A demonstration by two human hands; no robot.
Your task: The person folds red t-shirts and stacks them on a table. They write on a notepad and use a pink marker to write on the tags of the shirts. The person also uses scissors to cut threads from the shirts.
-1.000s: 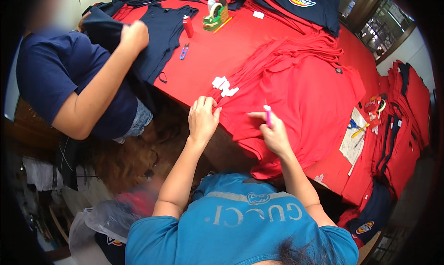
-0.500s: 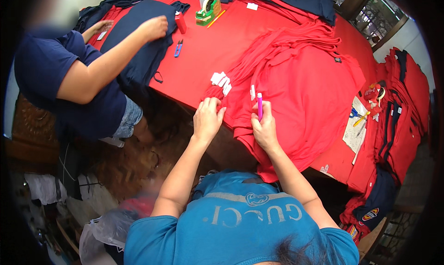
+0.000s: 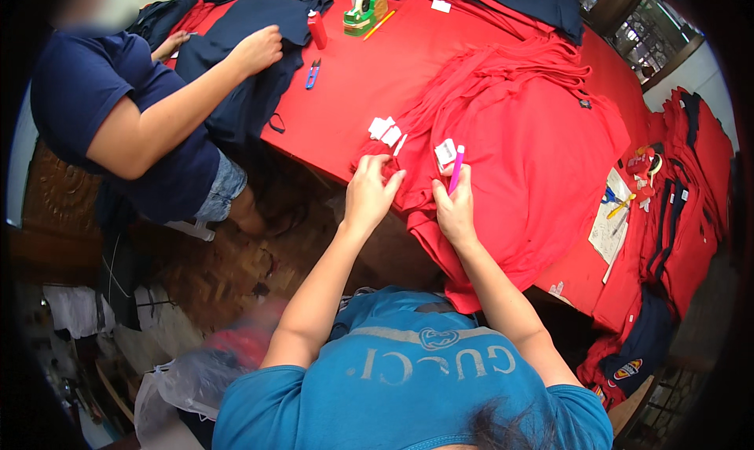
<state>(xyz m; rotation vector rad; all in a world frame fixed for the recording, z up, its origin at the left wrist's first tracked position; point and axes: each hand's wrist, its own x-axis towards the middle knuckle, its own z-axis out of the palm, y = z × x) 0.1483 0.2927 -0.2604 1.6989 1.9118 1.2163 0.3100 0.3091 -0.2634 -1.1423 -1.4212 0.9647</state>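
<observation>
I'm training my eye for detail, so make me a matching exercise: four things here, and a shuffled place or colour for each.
1. Pen
2. Tag bunch
3. Snips
4. Tape dispenser

A. Blue, near the red bottle
B. Green
C. In the right hand
D. White, just beyond the left hand

Pairs: 1-C, 2-D, 3-A, 4-B

Red fabric (image 3: 526, 151), magenta tool (image 3: 457, 170), white labels (image 3: 384, 129)
</observation>
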